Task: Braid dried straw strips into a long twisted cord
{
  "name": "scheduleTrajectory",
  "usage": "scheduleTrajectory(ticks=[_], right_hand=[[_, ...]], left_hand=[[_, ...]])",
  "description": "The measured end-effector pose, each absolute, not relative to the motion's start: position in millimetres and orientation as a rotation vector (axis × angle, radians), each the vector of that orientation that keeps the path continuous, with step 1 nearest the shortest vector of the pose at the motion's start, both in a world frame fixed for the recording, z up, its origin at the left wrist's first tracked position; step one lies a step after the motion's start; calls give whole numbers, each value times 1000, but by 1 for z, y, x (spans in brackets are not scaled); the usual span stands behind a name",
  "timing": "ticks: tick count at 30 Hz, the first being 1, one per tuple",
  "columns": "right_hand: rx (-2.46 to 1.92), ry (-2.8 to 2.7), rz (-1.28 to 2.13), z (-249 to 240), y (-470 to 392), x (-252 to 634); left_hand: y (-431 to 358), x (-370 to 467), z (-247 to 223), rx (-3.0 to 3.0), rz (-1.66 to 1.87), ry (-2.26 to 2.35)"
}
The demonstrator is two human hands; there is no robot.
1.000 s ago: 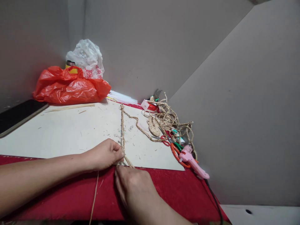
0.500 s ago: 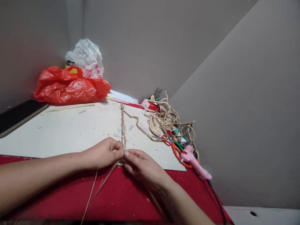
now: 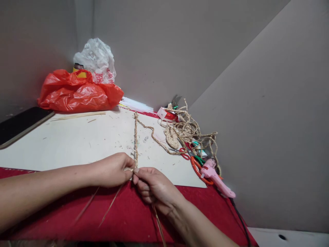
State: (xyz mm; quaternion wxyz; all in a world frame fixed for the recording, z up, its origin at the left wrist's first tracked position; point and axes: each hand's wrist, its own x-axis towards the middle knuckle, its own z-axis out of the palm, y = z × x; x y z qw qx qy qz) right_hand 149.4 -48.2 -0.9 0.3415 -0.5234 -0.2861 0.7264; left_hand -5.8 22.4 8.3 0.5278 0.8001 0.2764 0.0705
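A braided straw cord [image 3: 136, 139] runs down the middle of the white board [image 3: 77, 137] to my fingertips. My left hand [image 3: 115, 169] pinches the cord's lower end from the left side. Against it, my right hand [image 3: 151, 183] pinches the same end, its thumb and forefinger together and the other fingers curled. Loose straw strands [image 3: 110, 207] hang below my left hand over the red cloth [image 3: 128, 223]. More strands [image 3: 158, 224] come down from under my right hand. The exact crossing of strands between the fingertips is hidden.
A heap of braided cord [image 3: 186, 127] lies at the right, beside orange-handled scissors [image 3: 196, 168] and a pink glue gun [image 3: 217, 180] with a black cable. A red plastic bag [image 3: 79, 96] and a dark phone [image 3: 23, 125] are at the left.
My right hand's fingers have curled in more, and the strands under it have swung. The strands below my left hand have shifted, one now blurred. The whole view has moved slightly.
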Motion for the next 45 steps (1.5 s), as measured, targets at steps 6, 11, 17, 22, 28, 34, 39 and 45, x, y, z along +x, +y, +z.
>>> scheduleTrajectory(ticks=[6,11,17,22,28,34,39,45], right_hand=[[-1422,-680,1739,-2,-54,136],[-1457,-717,1629,-5,-56,130],[-1364,-630,1755,-3,-58,130],[-1301,-660,1764,-6,-59,132],[-1219,-606,1815,-6,-59,137],[-1178,-621,1867,-4,-58,145],[-1154,-699,1916,-3,-56,153],[-1194,-822,1991,1,-52,163]], left_hand=[[12,-7,18,1686,-8,720],[2,-7,16,1620,11,749],[-10,-4,3,1616,113,783],[-17,0,0,1572,160,799],[0,-4,21,1518,-31,776],[24,-6,12,1612,348,872],[14,4,3,1353,242,729],[10,4,-5,1585,251,779]])
